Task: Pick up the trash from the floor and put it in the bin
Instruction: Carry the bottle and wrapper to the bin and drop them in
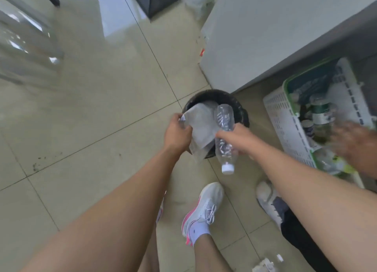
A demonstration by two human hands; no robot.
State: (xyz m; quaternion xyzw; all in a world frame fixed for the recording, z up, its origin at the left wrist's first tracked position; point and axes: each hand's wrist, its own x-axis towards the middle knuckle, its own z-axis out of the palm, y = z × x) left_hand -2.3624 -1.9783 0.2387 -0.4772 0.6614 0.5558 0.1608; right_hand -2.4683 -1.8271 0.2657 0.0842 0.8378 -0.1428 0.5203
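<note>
A small black bin (pixel 240 108) stands on the tiled floor in front of me. Over its opening my left hand (pixel 177 133) grips a sheet of clear, whitish plastic wrapping (pixel 201 126) by its left edge. My right hand (pixel 237 138) is closed around the middle of an empty clear plastic bottle (pixel 224 118) with a white cap. The bottle's base points over the bin and its cap points back toward me. More crumpled white trash (pixel 263 266) lies on the floor near the bottom edge.
A white plastic basket (pixel 285 126) with bottles and a green-edged box stands right of the bin, and another person's hand (pixel 355 147) reaches into it. A white cabinet (pixel 265 37) rises behind the bin. My pink-and-white shoe (pixel 202 210) and another person's white shoe (pixel 267 198) are close by.
</note>
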